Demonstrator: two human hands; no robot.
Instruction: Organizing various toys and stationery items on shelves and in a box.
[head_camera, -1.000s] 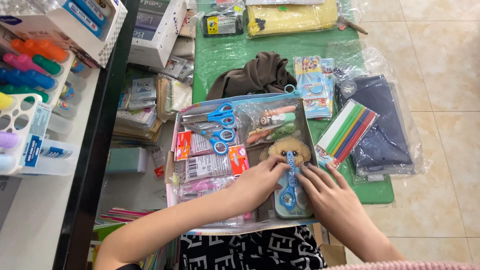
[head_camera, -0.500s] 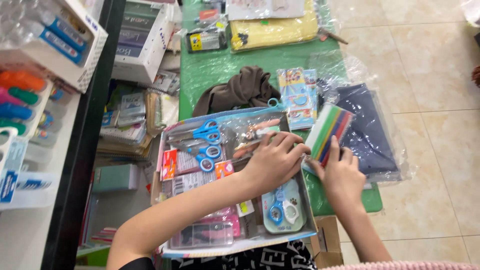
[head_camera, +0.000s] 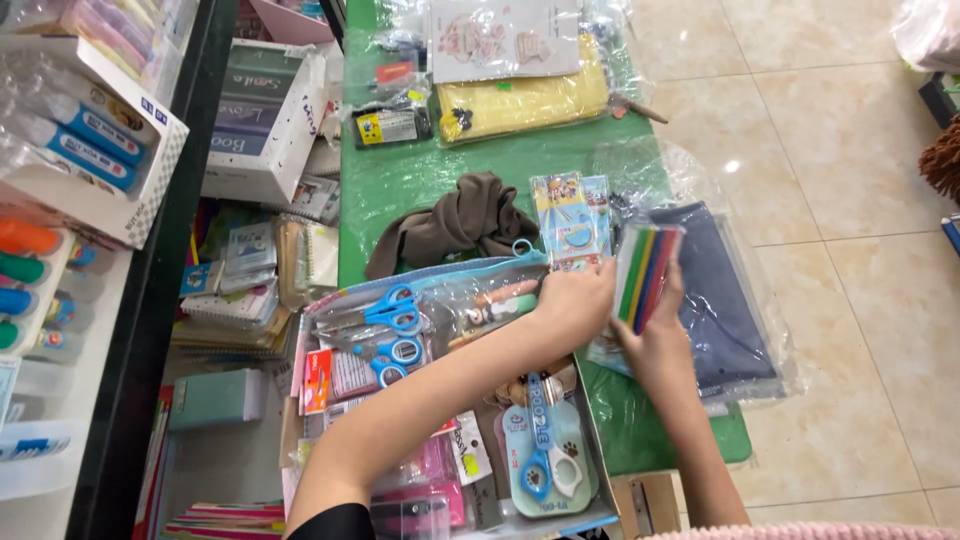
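The right hand (head_camera: 662, 340) holds a clear pack of coloured strips (head_camera: 646, 272) upright over the green surface (head_camera: 480, 165), its fingers wrapped round the lower end; half a second ago the pack lay lower and tilted. The left hand (head_camera: 575, 300) has left the blue scissors pack (head_camera: 545, 450) it pressed a second ago and now rests at the far right corner of the clear zip case (head_camera: 420, 330), fingers curled together beside the strip pack; whether they touch it cannot be told. The case lies open-faced with blue scissors (head_camera: 390, 305) inside. A brown cloth (head_camera: 455, 222) sits just beyond, and a dark blue bagged item (head_camera: 720, 300) lies behind the right hand
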